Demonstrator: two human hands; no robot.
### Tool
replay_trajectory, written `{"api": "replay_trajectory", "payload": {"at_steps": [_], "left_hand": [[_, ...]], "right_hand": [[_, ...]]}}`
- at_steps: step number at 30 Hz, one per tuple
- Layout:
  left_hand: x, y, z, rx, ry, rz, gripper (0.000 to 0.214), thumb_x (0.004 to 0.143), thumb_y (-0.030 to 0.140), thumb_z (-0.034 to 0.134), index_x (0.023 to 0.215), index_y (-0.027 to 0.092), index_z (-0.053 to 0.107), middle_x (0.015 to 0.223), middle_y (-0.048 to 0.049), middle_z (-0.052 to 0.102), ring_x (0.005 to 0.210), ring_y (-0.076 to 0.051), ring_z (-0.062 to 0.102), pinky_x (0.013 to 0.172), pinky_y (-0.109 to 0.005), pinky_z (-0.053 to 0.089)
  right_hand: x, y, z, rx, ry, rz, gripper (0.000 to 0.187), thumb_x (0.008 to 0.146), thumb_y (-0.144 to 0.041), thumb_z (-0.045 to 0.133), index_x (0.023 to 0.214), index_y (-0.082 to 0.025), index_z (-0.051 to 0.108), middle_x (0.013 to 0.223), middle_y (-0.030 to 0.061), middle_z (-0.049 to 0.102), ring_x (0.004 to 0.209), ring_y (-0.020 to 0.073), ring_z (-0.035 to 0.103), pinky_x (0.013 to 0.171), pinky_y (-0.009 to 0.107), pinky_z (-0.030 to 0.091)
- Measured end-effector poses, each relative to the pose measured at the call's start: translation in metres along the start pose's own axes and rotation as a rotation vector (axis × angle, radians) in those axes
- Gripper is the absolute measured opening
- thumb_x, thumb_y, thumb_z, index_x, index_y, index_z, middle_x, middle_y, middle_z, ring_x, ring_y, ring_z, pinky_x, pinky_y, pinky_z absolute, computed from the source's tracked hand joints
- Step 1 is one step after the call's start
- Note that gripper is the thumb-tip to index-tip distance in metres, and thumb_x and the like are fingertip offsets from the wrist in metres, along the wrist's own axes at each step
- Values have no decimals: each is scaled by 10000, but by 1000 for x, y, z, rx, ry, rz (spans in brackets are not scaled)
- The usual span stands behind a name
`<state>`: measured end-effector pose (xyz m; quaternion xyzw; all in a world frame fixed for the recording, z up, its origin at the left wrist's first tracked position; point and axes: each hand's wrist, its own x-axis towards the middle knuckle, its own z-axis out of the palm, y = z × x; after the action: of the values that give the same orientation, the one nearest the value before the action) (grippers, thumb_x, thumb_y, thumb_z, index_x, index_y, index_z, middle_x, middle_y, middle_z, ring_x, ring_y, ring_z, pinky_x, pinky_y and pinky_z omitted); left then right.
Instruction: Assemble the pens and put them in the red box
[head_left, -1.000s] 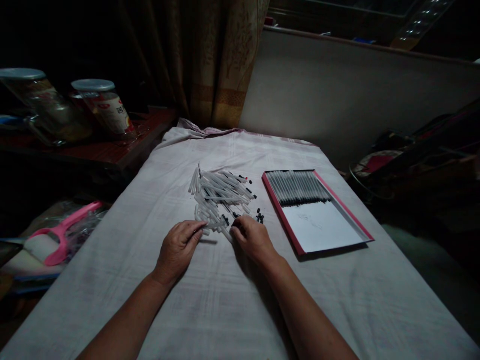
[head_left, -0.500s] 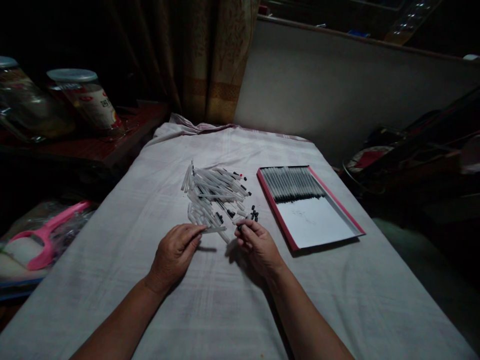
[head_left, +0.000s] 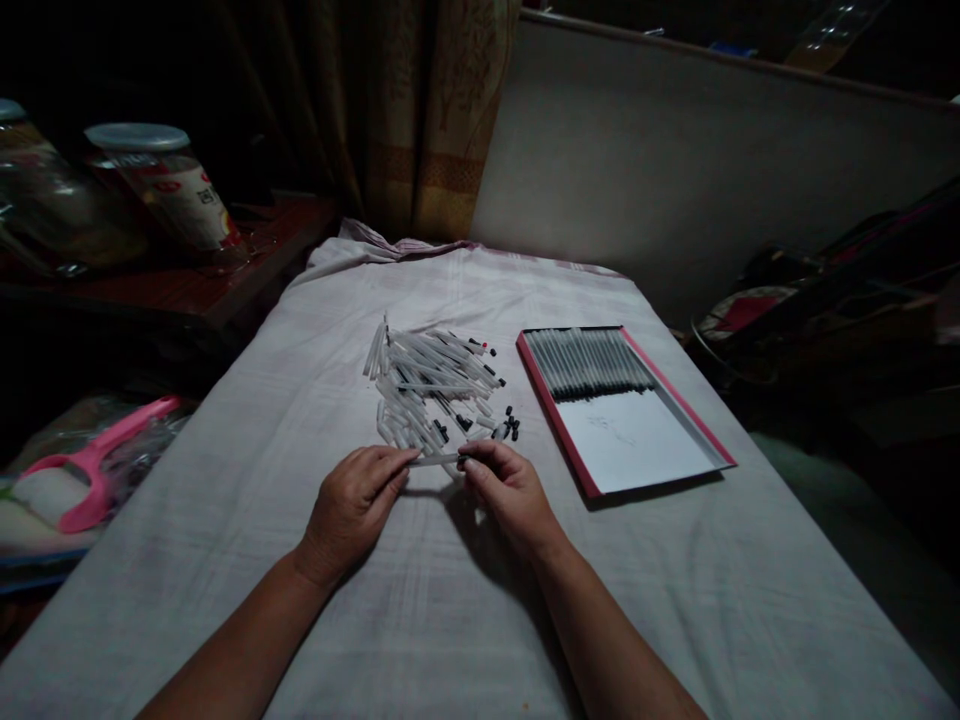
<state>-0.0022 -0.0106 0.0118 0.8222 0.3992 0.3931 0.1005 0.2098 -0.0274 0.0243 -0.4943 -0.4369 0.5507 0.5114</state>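
Over pale cloth (head_left: 420,620), my left hand (head_left: 351,505) pinches a tube (head_left: 436,461), my right hand (head_left: 517,500) its black tip (head_left: 462,459): likely light, stiff, best gripped near the ends.

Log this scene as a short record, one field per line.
Left hand: holds one end of a clear pen tube
Right hand: pinches a small black piece at the other end
Pile: loose pen parts, just beyond the hands
Box: pink-edged, right of the pile
Box contents: row of pens along the far end
Surface: pale cloth
Background: patterned curtain
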Motion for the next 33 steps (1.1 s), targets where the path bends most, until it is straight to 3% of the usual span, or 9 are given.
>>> {"api": "replay_trajectory", "payload": {"at_steps": [5, 8, 13, 19, 22, 25, 30, 33], "left_hand": [[-3, -4, 2, 20, -45, 18, 238, 929, 197, 569, 1147, 207, 664, 962, -61, 708, 883, -181, 655, 773, -308, 538], [-4, -4, 3, 21, -52, 24, 221, 930, 208, 573, 1128, 207, 670, 958, -62, 711, 874, -181, 658, 770, -310, 535], [-3, -3, 3, -5, -71, 27, 217, 933, 217, 565, 1117, 213, 679, 948, -59, 716, 858, -178, 661, 775, -318, 533], [-3, -3, 3, -7, -70, 19, 207, 939, 220, 560, 1108, 204, 678, 940, -60, 718, 858, -178, 662, 762, -311, 531], [-2, -2, 3, -10, -80, 30, 206, 949, 233, 546, 1103, 207, 679, 945, -61, 719, 860, -177, 662, 764, -311, 529], [-2, -1, 3, -10, -95, 36, 210, 953, 247, 539, 1101, 211, 683, 949, -63, 722, 863, -180, 665, 770, -318, 528], [-3, -1, 3, -4, -124, 10, 213, 954, 245, 537, 1111, 208, 676, 967, -67, 726, 876, -185, 672, 779, -330, 531], [-3, -2, 3, -13, -135, 12, 208, 955, 251, 537, 1105, 211, 677, 962, -66, 727, 874, -185, 675, 781, -334, 532]], "right_hand": [[0, 4, -9, -578, -1, -487, 168, 877, -220, 559, 947, -193, 709, 866, 66, 718, 786, 172, 655, 721, 277, 503], [1, 8, -13, -813, -3, -598, 195, 926, -236, 510, 889, -181, 693, 781, 66, 702, 703, 160, 638, 669, 253, 480], [1, 12, -16, -964, -13, -566, 341, 963, -283, 433, 696, -194, 626, 606, 27, 613, 571, 140, 576, 573, 229, 422], [-4, 5, -14, -797, -68, -461, 202, 910, -253, 495, 1017, -173, 645, 861, 56, 711, 729, 150, 651, 687, 227, 474], [-5, 5, -15, -827, -70, -448, 204, 921, -264, 476, 861, -188, 655, 728, 26, 679, 646, 137, 613, 635, 218, 449], [-4, 7, -17, -861, -73, -404, 321, 942, -318, 453, 704, -197, 631, 609, 7, 626, 562, 126, 562, 574, 216, 413], [-9, 6, -19, -760, -80, -369, 210, 907, -287, 506, 1016, -189, 657, 780, 36, 706, 668, 151, 629, 640, 237, 462], [-11, 4, -19, -769, -75, -393, 182, 907, -269, 492, 912, -197, 659, 783, 40, 699, 685, 153, 634, 649, 240, 464]]}}
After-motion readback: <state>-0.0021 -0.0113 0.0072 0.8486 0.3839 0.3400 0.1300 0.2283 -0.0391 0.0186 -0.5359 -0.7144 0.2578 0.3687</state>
